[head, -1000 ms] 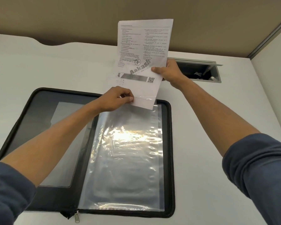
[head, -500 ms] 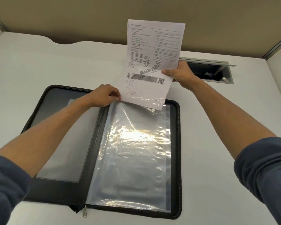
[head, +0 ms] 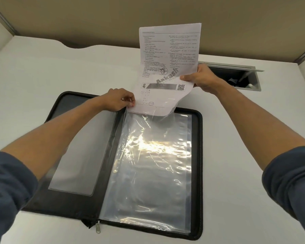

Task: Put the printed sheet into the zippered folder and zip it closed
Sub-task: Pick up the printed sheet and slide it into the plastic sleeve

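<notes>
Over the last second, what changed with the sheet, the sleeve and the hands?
The printed sheet has slid slightly further down into the clear plastic sleeve mouth. The left hand shifted along the sleeve's top edge and pinches it again. The right hand keeps its grip on the sheet's side. The zippered folder stays open flat, unzipped.

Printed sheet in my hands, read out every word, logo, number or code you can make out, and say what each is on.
"Aakash": grey diagonal watermark on the printed sheet, held by the right hand and left hand.
QR code: on the sheet's grey banner; banner wording too blurred.
Two printed columns and handwritten marks: too small to read.
Zippered folder: no text visible.
</notes>
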